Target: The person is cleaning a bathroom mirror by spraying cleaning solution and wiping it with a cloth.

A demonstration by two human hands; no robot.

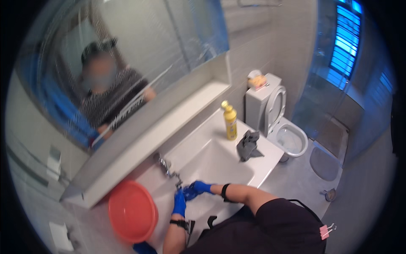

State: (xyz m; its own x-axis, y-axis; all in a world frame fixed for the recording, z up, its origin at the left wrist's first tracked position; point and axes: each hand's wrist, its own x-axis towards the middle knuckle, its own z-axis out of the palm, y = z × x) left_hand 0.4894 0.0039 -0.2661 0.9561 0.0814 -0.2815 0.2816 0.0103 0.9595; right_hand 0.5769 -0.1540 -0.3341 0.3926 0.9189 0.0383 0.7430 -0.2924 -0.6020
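Observation:
Both my hands wear blue rubber gloves and meet over the near left part of the white washbasin [219, 162]. My left hand [179, 201] points up towards the chrome faucet [165, 166]. From the right, my right hand [198, 189] reaches in beside it. Between them is a bunched, darker blue patch; whether it is glove or a separate thing is unclear. The fingers are too blurred and overlapped to show a grip. The faucet's jointed spout end [177, 179] hangs just above my gloves.
A red plastic basin [131, 209] stands left of the washbasin. On the right counter are a yellow bottle [231, 123] and a crumpled grey cloth [249, 146]. A mirror cabinet [142, 47] with a shelf [177, 117] overhangs the faucet. A toilet [288, 139] stands beyond the counter.

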